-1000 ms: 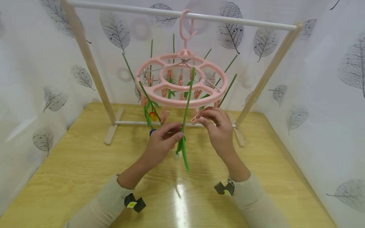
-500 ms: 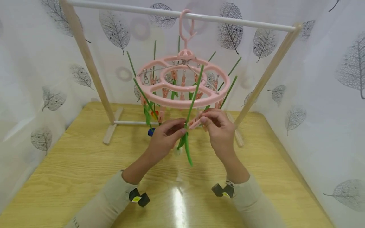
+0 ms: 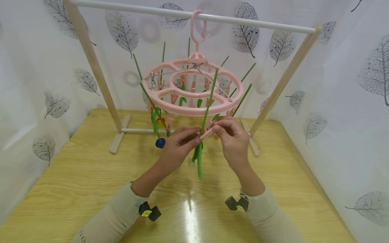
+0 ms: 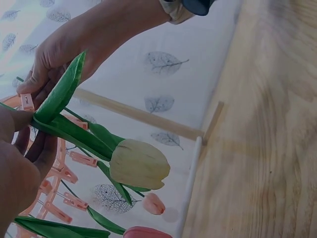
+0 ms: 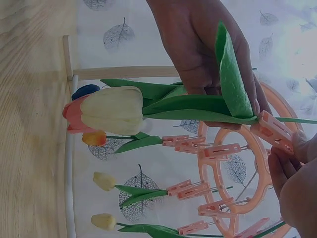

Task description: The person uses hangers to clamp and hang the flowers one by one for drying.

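My left hand [image 3: 173, 148] pinches the green stem of an artificial tulip, whose cream bloom [image 4: 140, 164] hangs downward below the leaves. With thumb and fingers, my right hand [image 3: 235, 145] squeezes a pink clothespin [image 5: 275, 131]. Its jaws are right at the stem, beside the left fingertips. That clothespin hangs from the front of a round pink clip hanger [image 3: 189, 109]. Above the hands, the bare stem end [image 3: 212, 87] rises in front of the hanger's rim. In the right wrist view a pink tulip [image 5: 73, 115] shows partly behind the cream bloom.
A white bar [image 3: 261, 23] on wooden posts carries the hanger over the wooden table [image 3: 76, 182]. Several other tulips hang head down in its clothespins, among them a blue one [image 3: 160, 143] and an orange one [image 5: 94, 138]. Leaf-print curtain [image 3: 88, 81] encloses the back and sides.
The left hand has moved slightly right with the tulip, and the clothespin in the right hand has come to its stem. The hanger has swayed a little.
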{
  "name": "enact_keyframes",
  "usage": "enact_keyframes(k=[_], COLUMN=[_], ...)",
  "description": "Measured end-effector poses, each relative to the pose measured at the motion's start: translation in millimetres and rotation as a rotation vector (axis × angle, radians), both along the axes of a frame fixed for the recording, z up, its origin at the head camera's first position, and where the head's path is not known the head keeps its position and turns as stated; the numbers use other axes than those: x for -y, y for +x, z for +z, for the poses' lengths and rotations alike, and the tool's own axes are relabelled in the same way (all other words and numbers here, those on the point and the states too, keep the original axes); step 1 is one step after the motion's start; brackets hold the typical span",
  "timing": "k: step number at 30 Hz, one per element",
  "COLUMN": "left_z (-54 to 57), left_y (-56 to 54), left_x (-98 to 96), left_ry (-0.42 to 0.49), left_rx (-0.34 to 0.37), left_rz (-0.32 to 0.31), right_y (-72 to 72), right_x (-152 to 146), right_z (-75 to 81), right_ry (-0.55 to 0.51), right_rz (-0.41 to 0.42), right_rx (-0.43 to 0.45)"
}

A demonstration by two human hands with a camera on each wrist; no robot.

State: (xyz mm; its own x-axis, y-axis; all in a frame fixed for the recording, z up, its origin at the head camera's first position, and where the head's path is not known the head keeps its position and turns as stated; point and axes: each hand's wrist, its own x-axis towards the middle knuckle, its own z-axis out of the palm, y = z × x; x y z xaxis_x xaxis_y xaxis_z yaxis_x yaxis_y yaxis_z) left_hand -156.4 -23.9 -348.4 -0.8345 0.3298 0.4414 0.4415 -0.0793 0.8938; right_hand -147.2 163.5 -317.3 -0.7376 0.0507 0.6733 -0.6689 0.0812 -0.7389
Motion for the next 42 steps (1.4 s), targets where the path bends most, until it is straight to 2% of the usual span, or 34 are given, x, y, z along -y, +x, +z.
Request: enact_keyframes(k=[6, 14, 18, 24, 35, 39, 42], left_z=[-2.7, -6.9, -8.1, -9.4, -9.8, -11.3, -12.7], left_y=[0.3, -1.4, -3.0, -3.3, -5.1, -4.7, -4.4], left_x=[0.5, 1.1, 1.0, 0.0, -2.2, 3.5, 15.2], left_ry=[0.006, -0.019, -0.047, -0.033, -0.010, -0.047, -0.105], left_rx=[-0.009, -0.002, -0.016, -0.020, -0.068, -0.046, -0.023], left_rz=[-0.006, 0.028, 0.066, 0.076, 0.074, 0.088, 0.112], right_y=[-1.5, -4.4, -5.3, -9.1, -16.7, -14.7, -9.7], right_x=[0, 0, -2, -8, -18, -28, -40], right_z=[-1.5, -4.1, -6.4, -11.6, -14.8, -13.7, -14.3], right_ry=[0.014, -0.018, 0.025, 0.094, 0.113, 0.089, 0.089], right_rz=[0.005, 0.064, 0.028, -0.025, -0.017, -0.021, -0.050], right_rx=[0.005, 0.058, 0.066, 0.063, 0.093, 0.100, 0.136])
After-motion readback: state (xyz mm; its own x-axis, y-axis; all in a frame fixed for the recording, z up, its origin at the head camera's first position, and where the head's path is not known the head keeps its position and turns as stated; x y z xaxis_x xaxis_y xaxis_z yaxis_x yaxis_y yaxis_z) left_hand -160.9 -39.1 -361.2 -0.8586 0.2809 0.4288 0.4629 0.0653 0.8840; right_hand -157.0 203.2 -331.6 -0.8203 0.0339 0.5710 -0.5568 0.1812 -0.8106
